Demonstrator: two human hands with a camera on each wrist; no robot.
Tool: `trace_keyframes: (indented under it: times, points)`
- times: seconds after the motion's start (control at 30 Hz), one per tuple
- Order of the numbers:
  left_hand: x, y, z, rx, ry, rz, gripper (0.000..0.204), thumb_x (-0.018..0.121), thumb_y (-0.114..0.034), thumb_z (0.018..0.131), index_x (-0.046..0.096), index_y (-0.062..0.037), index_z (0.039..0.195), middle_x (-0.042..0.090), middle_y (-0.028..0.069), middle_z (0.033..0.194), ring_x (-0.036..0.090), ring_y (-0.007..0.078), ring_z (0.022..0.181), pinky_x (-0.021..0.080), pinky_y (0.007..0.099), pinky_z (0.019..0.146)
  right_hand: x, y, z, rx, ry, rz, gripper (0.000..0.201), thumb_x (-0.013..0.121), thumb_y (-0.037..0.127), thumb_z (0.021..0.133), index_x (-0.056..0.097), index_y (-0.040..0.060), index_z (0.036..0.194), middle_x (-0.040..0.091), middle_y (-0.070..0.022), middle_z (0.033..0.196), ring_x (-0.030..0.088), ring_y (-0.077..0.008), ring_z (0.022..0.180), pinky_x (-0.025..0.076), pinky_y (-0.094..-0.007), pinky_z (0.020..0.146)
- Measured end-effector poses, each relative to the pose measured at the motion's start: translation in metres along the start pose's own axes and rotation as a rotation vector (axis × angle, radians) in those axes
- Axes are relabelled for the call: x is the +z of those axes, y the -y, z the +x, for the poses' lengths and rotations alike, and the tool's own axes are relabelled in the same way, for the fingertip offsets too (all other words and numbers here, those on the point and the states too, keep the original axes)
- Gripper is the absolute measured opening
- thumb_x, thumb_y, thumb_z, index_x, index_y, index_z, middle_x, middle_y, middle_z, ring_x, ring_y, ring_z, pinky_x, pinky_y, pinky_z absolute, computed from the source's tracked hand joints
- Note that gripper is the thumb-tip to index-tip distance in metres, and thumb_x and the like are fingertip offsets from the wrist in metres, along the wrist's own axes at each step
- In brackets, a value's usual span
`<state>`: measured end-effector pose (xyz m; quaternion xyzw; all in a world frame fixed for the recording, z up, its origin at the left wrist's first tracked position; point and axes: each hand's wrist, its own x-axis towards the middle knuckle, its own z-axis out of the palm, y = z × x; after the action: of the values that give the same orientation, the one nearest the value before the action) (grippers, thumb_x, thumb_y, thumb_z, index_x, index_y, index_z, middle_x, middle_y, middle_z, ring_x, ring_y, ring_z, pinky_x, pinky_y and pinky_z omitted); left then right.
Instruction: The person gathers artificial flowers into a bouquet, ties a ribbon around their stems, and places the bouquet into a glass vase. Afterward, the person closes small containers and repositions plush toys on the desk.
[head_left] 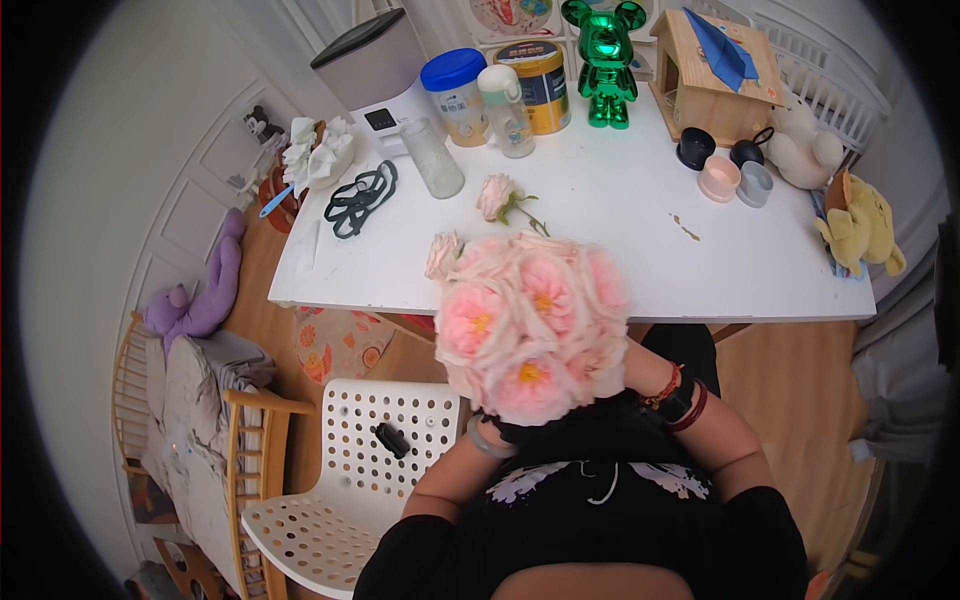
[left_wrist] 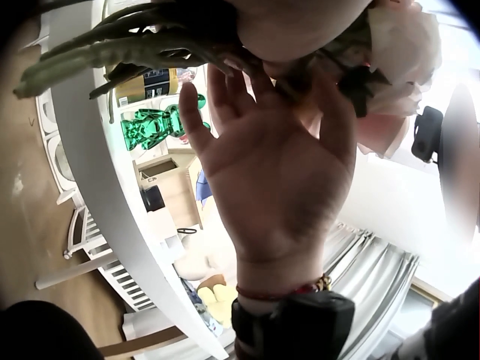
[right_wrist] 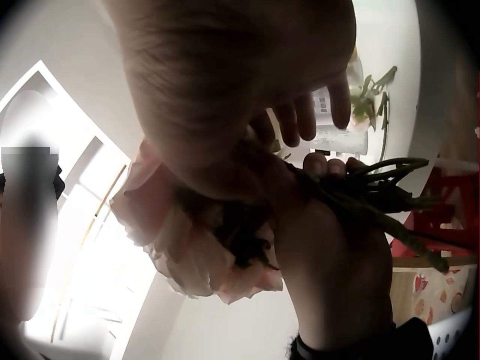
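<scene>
A bouquet of pale pink roses [head_left: 535,320] with yellow centres is held before the body, at the table's front edge. My left hand [right_wrist: 330,255] grips its green stems [right_wrist: 382,191], fingers curled round them below the blooms. My right hand [left_wrist: 274,172], wearing a red bracelet, is at the stems just beneath the flower heads. Its palm is spread and its fingers are fairly straight, with the thumb beside the blooms. The flowers hide most of both hands in the head view. One loose pink rose [head_left: 495,198] lies on the table behind the bouquet.
On the white table [head_left: 640,250] stand a ribbed glass vase [head_left: 432,160], dark cord loops [head_left: 360,198], cans, a green bear figure [head_left: 607,65], a wooden house [head_left: 715,85] and small cups [head_left: 718,180]. A perforated white chair [head_left: 350,490] is at the left.
</scene>
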<state>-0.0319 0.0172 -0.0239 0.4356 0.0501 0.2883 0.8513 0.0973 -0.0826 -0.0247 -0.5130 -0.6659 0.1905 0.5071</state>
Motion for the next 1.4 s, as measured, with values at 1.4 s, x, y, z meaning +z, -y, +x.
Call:
trace_keyframes:
  times: [1.4]
  points:
    - [0.006,-0.041,-0.029,-0.395,0.180,-0.081,0.052,0.049,-0.021,0.095,0.029,-0.0089,0.141,0.037,0.0092,0.142,0.039,0.0204,0.128,0.033,0.0351,0.107,-0.026,0.044,-0.014,0.196,-0.276,1.259,0.064,0.054,0.044,0.090,0.033,0.0071,0.137,0.039,-0.0122,0.139,0.041,-0.0242,0.127,0.036,-0.0414,0.106]
